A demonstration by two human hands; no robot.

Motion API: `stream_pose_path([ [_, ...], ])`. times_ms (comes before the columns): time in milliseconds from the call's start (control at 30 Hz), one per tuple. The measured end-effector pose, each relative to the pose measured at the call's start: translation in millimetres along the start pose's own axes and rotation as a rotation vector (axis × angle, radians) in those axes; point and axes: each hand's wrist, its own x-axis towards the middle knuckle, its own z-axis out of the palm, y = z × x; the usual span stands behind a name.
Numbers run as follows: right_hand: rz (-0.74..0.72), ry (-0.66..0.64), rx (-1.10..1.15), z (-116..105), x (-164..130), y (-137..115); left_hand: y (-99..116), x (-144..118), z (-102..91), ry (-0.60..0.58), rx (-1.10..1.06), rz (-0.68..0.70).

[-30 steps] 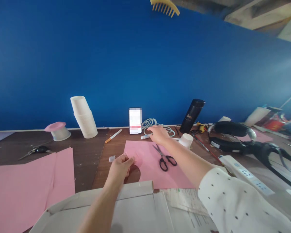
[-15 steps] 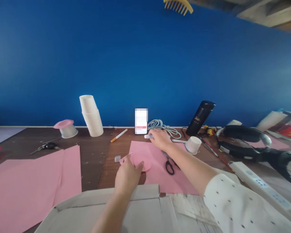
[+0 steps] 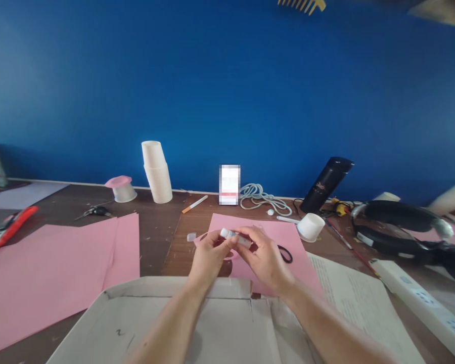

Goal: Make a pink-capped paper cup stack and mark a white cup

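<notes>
In front of me my left hand (image 3: pixel 210 255) and my right hand (image 3: pixel 263 253) come together, fingers closed on a small white tube (image 3: pixel 243 239) with a white end pointing left. Its label is too small to read. Under and around my left hand shows a cut pink paper piece (image 3: pixel 201 236); whether my fingers also touch it I cannot tell. Below my right hand lies a pink sheet (image 3: pixel 288 230). Black-handled scissors (image 3: pixel 285 254) rest on that sheet, mostly hidden by my right hand. A small clear piece (image 3: pixel 191 236) sits left of my left hand.
White paper cups (image 3: pixel 159 182) stand stacked behind, left of a propped phone (image 3: pixel 229 184). A cup (image 3: pixel 311 226), black flask (image 3: pixel 326 184), headphones (image 3: pixel 398 227) and power strip (image 3: pixel 420 298) are right. Pink sheets (image 3: pixel 60 273), keys (image 3: pixel 98 211) and a red-handled tool (image 3: pixel 17 227) lie left.
My right hand has picked up the white tube near the phone and brought it back to my left hand. My left hand has risen off the pink piece to grip the tube. The view has shifted left.
</notes>
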Motion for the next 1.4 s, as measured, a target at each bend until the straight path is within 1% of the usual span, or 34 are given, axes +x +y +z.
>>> stream_pose_path([
  [33,0.022,0.016,0.023,2,-1,1,-1,1,0.0,-0.003,-0.106,-0.016],
  [100,0.074,0.034,0.092,4,-4,5,-2,3,-1.6,0.032,-0.286,-0.056],
  [200,0.112,0.036,0.166,3,-6,8,-1,5,-4.9,0.076,-0.416,-0.099],
  [300,0.103,0.051,0.175,2,-6,9,0,6,-5.6,0.086,-0.424,-0.11],
  [467,0.066,0.079,0.175,1,-4,10,-2,5,-3.1,0.087,-0.376,-0.116],
  [567,0.092,0.073,0.199,1,-4,11,-3,5,-2.4,0.071,-0.356,-0.116],
  [667,0.163,0.036,0.288,1,-3,10,-2,4,-2.4,0.054,-0.355,-0.105],
  [800,0.295,-0.018,0.472,-2,-1,5,1,1,-2.9,0.029,-0.327,-0.081],
  [900,0.448,-0.086,0.647,-4,1,5,3,-1,-2.9,0.022,-0.303,-0.072],
  [967,0.562,-0.159,0.789,-4,2,7,4,-2,-2.6,0.034,-0.288,-0.064],
  [1033,0.636,-0.214,0.876,-5,2,9,3,-1,-2.1,0.058,-0.262,-0.057],
  [1067,0.64,-0.221,0.869,-5,3,10,3,-1,-1.9,0.068,-0.243,-0.06],
  [1133,0.573,-0.185,0.761,-7,3,10,2,0,-1.6,0.086,-0.206,-0.08],
  [1233,0.37,-0.082,0.523,-10,2,7,0,2,-2.0,0.105,-0.183,-0.102],
  [1300,0.26,-0.054,0.38,-10,0,4,-2,2,-2.7,0.113,-0.173,-0.1],
  [1367,0.212,-0.051,0.28,-9,-1,2,-3,2,-3.5,0.11,-0.156,-0.097],
  [1400,0.213,-0.055,0.265,-9,-1,2,-3,2,-3.8,0.103,-0.147,-0.095],
])
